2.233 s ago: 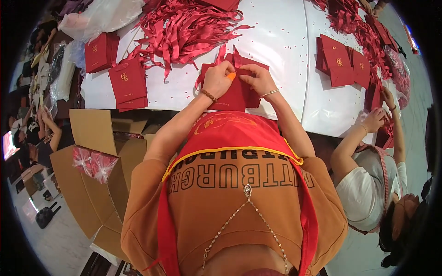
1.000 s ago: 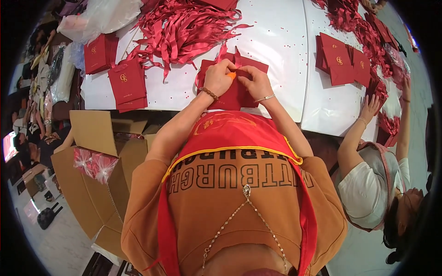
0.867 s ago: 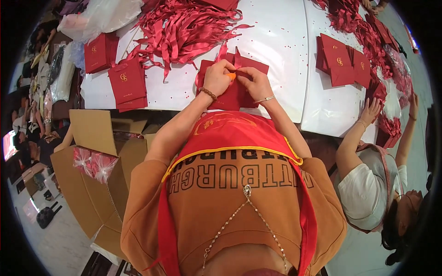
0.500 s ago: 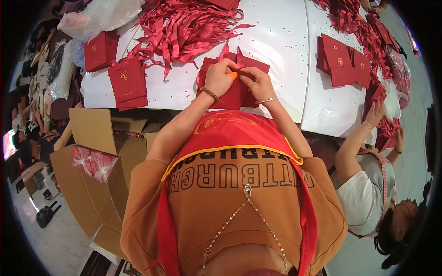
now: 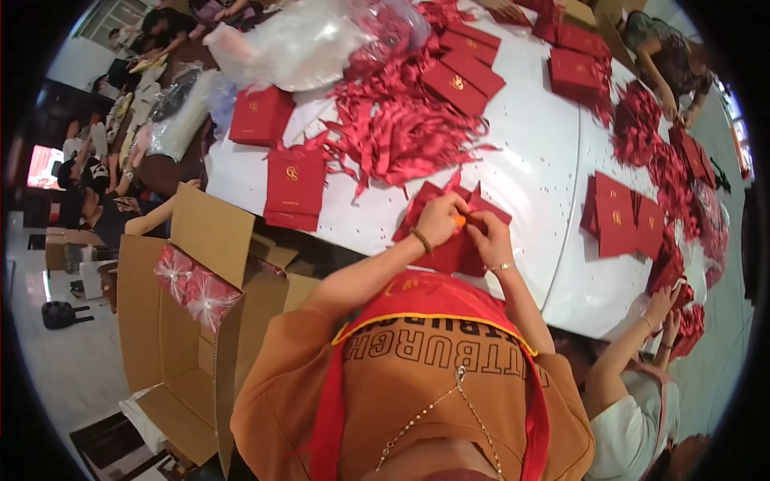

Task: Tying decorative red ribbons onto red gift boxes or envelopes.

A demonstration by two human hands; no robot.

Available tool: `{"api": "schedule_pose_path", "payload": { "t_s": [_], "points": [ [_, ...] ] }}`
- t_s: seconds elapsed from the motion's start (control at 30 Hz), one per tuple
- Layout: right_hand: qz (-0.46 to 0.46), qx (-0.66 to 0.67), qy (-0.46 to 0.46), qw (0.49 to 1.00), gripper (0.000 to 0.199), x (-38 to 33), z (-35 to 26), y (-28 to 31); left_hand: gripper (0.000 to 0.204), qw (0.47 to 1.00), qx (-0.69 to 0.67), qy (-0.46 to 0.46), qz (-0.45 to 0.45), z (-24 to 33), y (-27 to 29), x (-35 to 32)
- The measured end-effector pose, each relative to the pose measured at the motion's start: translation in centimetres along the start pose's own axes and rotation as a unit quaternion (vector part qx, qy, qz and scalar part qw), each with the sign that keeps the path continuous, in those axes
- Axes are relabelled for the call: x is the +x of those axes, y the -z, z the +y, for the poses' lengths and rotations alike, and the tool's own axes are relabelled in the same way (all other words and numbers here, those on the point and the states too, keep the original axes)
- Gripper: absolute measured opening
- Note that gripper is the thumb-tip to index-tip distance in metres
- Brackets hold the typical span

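Note:
Over a red paper bag point(image 5: 459, 258) lying near the table's front edge, my two hands meet at its upper part. My left hand point(image 5: 439, 222), with a beaded bracelet, is closed in a pinch on a red ribbon point(image 5: 454, 181) whose end sticks up beyond the fingers. A small orange piece point(image 5: 459, 221) shows at its thumb; I cannot make out what it is. My right hand point(image 5: 491, 243), wearing a bangle, pinches at the same ribbon from the right side. Its fingertips partly hide the ribbon.
A heap of red ribbons point(image 5: 393, 140) lies beyond my hands. Stacks of red bags stand left point(image 5: 294, 186) and right point(image 5: 622, 216). Clear plastic bags point(image 5: 289, 48) lie at the far left. An open cardboard box point(image 5: 180, 321) is beside me. A co-worker's hands point(image 5: 662, 305) work at right.
The view has shifted, so the table and my hands sit lower and farther right in the picture. Both hands keep their pinch over the red bag, with little visible change between them.

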State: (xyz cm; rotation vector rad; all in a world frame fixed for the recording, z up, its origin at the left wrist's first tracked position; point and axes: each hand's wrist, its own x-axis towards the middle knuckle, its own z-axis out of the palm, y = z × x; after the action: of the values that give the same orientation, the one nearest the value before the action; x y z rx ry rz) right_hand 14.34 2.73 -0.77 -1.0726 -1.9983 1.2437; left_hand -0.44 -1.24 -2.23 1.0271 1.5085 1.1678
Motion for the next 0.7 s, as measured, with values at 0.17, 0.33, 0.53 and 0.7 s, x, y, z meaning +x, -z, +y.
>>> {"api": "schedule_pose_path", "payload": {
  "t_s": [0.17, 0.33, 0.53, 0.7],
  "points": [
    [-0.033, 0.027, -0.006, 0.999, 0.027, 0.4, 1.5, 0.0, 0.016, 0.947, 0.238, -0.207, 0.064, 1.8, -0.6, -1.3],
    [-0.057, 0.049, -0.076, 0.994, 0.024, 0.3, 1.0, 0.6, 0.020, 0.963, 0.198, -0.170, 0.074, 1.8, -0.7, -1.2],
    [-0.067, -0.028, -0.009, 0.997, 0.029, 1.1, 0.8, 1.1, 0.021, 0.978, 0.157, -0.127, 0.058, 2.9, -0.2, -1.1],
    [-0.072, 0.005, -0.017, 0.997, 0.035, 1.8, -0.5, 1.3, 0.032, 0.955, 0.226, -0.183, 0.057, 2.1, -0.2, -0.8]
  ]
}}
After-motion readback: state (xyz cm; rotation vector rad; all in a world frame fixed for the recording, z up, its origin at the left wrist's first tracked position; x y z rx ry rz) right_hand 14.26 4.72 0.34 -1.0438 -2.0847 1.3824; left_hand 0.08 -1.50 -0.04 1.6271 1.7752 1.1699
